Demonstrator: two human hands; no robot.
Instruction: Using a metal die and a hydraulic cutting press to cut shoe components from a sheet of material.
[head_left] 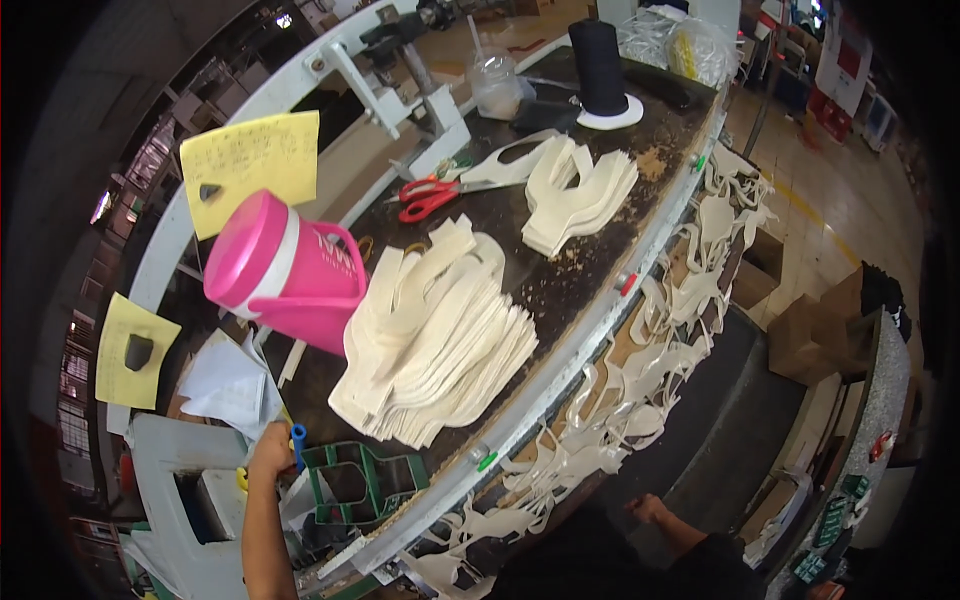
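Observation:
At the lower left of the table my left hand (270,452) is closed beside a small blue upright piece (298,446). Its fingers are mostly hidden, so what it grips is unclear. A green metal rack (366,482) stands just right of it, and white crumpled sheets (232,380) lie beyond. My right hand (650,508) hangs low by my lap, away from the table, fingers loosely apart with nothing seen in them. A large stack of cream fabric pieces (450,345) fills the table's middle, with a smaller stack (580,200) farther back.
A pink jug (285,260) leans left of the stack. Red-handled scissors (430,196), white shears (510,165) and a black thread cone (600,70) lie or stand farther back. Cream offcuts (640,370) line the table's right edge. Cardboard boxes (810,335) stand right. Yellow notes (250,160) hang left.

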